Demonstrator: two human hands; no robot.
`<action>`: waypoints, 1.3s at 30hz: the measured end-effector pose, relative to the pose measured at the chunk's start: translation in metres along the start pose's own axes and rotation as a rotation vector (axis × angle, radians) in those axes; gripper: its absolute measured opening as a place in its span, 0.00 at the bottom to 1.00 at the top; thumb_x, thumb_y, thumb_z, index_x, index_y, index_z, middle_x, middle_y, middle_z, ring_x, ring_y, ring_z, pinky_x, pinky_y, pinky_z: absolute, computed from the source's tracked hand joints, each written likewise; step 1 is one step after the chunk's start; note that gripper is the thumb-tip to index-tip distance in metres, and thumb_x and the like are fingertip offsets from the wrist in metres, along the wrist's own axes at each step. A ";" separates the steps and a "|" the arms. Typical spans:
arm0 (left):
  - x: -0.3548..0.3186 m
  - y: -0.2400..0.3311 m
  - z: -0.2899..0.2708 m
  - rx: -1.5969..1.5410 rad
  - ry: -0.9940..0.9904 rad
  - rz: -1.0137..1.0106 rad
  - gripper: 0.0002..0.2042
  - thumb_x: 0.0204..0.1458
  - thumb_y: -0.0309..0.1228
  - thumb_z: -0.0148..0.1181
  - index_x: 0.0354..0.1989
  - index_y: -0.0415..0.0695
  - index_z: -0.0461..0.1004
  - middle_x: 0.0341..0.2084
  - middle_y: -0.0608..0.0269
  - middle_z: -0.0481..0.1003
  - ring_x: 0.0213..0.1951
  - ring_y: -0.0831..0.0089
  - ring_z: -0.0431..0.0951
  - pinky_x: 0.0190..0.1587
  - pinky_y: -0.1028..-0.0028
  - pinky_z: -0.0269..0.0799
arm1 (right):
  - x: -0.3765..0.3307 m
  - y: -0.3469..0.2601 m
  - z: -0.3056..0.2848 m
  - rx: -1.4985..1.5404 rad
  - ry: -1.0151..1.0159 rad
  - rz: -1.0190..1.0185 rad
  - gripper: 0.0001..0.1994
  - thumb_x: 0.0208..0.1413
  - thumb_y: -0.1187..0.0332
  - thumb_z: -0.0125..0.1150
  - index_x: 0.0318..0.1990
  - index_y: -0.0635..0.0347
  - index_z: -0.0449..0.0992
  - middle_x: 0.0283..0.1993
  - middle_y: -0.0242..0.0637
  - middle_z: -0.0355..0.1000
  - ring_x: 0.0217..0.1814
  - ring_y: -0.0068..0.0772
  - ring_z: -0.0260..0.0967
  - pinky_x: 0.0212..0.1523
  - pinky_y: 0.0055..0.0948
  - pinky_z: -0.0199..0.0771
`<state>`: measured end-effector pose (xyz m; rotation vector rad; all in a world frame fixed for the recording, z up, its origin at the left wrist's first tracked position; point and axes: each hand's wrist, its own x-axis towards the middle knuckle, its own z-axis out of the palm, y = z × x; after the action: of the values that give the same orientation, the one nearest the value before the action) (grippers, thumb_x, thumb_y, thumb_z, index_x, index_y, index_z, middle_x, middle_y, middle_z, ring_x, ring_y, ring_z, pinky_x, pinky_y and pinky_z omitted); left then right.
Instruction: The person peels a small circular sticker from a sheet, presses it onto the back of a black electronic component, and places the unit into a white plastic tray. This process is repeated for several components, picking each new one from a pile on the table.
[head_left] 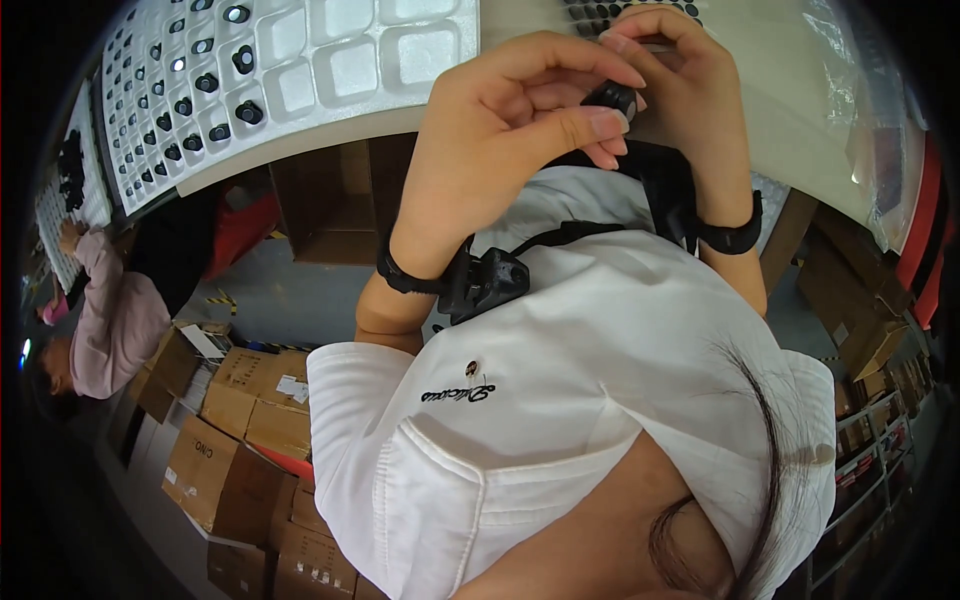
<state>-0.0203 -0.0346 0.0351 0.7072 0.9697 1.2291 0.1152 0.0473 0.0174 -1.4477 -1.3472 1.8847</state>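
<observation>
Between the thumb and fingers of my left hand point(510, 120) is a small black part point(612, 98) with rounded sides. My right hand point(690, 75) is just beside it, thumb and index fingertip pinched together. Whatever lies in that pinch, if anything, is too small to make out. Close behind the right fingers lies a sheet of black round pieces point(595, 18), partly covered by the hand. To the left, a white moulded tray point(350, 110) has similar small black parts point(249, 112) in many of its compartments; those on its right side are bare.
Clear plastic film point(860, 120) lies on the right of the pale table point(780, 90). Cardboard boxes point(235, 480) are stacked at lower left, with another open carton point(850, 290) at right. At far left, a person in a pink sleeve point(110, 310) reaches to another tray.
</observation>
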 end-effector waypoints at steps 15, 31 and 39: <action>0.030 -0.021 -0.023 -0.160 -0.562 0.237 0.14 0.47 0.24 0.54 0.41 0.32 0.65 0.29 0.53 0.71 0.25 0.72 0.73 0.27 0.77 0.71 | -0.041 -0.001 -0.011 0.051 -0.115 -0.840 0.04 0.41 0.86 0.52 0.27 0.72 0.68 0.39 0.47 0.63 0.44 0.52 0.66 0.44 0.39 0.70; 0.029 -0.025 -0.021 -0.058 -0.660 0.412 0.13 0.46 0.20 0.52 0.41 0.30 0.65 0.29 0.52 0.72 0.26 0.70 0.75 0.29 0.76 0.73 | -0.046 -0.018 0.002 -0.018 0.000 -0.756 0.05 0.46 0.81 0.53 0.33 0.69 0.68 0.43 0.46 0.62 0.48 0.34 0.62 0.48 0.29 0.64; 0.010 -0.005 0.004 -0.499 -0.135 -0.250 0.12 0.46 0.22 0.54 0.39 0.32 0.66 0.27 0.57 0.72 0.26 0.74 0.73 0.29 0.79 0.71 | -0.040 -0.018 -0.018 -0.468 -0.146 -0.854 0.02 0.44 0.83 0.52 0.27 0.71 0.69 0.41 0.48 0.64 0.42 0.45 0.66 0.45 0.35 0.68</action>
<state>-0.0142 -0.0261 0.0304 0.2608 0.5834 1.1233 0.1419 0.0326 0.0531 -0.6821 -2.1287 1.1636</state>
